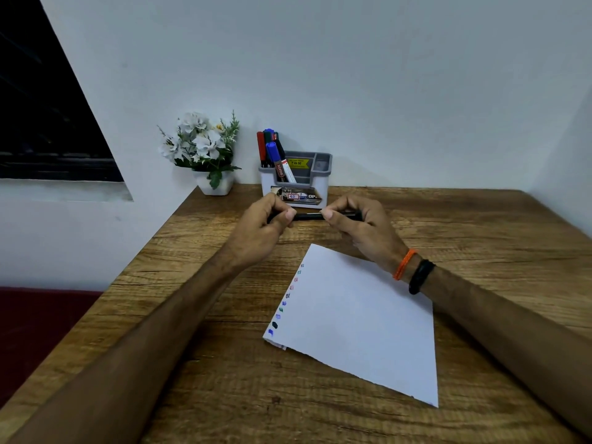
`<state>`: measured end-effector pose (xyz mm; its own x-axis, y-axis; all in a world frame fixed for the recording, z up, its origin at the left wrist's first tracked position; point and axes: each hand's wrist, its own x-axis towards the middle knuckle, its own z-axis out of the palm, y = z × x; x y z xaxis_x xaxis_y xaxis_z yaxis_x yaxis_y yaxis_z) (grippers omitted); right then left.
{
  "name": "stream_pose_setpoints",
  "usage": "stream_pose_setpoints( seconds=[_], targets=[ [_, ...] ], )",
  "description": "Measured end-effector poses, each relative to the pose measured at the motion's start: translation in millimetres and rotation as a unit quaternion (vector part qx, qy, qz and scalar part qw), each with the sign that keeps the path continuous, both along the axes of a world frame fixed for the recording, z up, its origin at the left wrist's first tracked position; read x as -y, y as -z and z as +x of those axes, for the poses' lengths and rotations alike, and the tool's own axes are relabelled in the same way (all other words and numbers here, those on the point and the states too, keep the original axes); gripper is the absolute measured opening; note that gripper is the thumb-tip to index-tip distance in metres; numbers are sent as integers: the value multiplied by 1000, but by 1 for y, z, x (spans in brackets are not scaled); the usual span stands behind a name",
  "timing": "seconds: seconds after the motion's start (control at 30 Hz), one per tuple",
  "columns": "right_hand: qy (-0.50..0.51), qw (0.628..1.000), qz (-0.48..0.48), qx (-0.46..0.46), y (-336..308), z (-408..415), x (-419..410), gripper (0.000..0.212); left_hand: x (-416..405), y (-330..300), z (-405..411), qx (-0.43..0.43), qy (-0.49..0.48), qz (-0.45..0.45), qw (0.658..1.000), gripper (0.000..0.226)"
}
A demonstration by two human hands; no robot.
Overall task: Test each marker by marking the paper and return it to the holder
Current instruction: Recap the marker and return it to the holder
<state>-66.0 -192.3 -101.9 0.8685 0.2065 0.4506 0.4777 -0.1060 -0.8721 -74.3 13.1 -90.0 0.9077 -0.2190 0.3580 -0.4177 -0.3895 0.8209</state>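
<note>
above one paper point(358, 318), two hands' grips, left point(269, 216), right point(352, 219), hold one black marker point(309, 216).

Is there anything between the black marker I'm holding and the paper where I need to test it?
Nothing visible. Both the left hand and right hand grip the black marker above the table, just beyond the paper. The paper's middle is bare; test marks line only its left edge.

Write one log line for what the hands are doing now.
left hand grips black marker | right hand grips other end | above table | paper marked | holder behind
</note>
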Motion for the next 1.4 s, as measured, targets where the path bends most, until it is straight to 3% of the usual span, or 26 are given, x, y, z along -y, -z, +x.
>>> stream_pose_setpoints(
  seconds=[0.5,0.73,0.83,1.0,1.17,1.4],
  targets=[
    [17,998,-45,50,6,0,0,10,10,5,-5,-13,-37,16,999,10],
    [-20,999,-33,2,-3,0,6,7,2,-7,-3,0,6,50,999,5],
    [12,996,-82,39,-5,2,5,4,-2,-9,-2,-2,-13,17,1000,8],
    [55,975,-193,99,-16,-7,-4,40,-5,-15,-3,-42,-47,-165,984,38],
    [39,946,-279,160,-35,-16,-15,94,4,-22,-8,-13,-78,-234,969,49],
    [21,941,-282,185,-49,-19,-23,98,10,-29,-6,38,-81,-251,964,53]
  ],
)
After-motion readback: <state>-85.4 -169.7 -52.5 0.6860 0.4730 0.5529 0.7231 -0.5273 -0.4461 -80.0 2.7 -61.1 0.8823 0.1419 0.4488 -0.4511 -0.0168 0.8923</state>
